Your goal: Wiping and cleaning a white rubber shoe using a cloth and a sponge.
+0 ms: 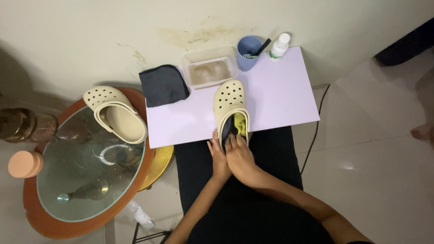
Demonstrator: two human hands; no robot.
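Seen from above: both hands meet at the heel of a cream clog (231, 106) lying on a white board (280, 90), at its near edge. The right hand (239, 156) overlaps the left hand (219, 158), hiding the fingers; whether either grips cannot be told. Dark and yellow cloth fills the heel. Bare board lies to the clog's right.

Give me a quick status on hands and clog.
Both hands at clog's heel: left hand, right hand. Cream clog on white board, cloths inside. Nothing in the way.
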